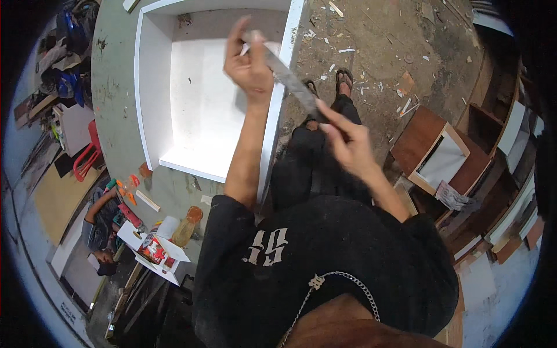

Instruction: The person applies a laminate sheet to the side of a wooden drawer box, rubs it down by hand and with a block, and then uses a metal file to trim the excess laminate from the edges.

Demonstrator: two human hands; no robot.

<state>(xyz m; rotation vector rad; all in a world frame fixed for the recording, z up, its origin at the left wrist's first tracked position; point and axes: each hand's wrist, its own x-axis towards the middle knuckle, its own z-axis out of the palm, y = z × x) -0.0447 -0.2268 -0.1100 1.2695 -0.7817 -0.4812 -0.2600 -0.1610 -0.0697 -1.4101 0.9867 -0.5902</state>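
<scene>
My right hand [347, 142] is closed round the dark near end of a long flat grey metal tool [293, 84], which looks like a file or a blade. The tool slants up and to the left, over the edge of a white open-topped box [200, 116]. At its far end is my left hand [249, 66], with thumb and fingers closed about the tip. Motion blurs these fingers, and a small pale bit shows between them. Below my left hand, the white box lies on a green worktable [116, 75].
A bottle [187, 226] and a small open white carton [154, 249] stand on the table's near end. Another person [101, 226] is at the left. Wooden cabinet parts [420, 142] stand at the right. Scraps litter the brown floor [377, 35].
</scene>
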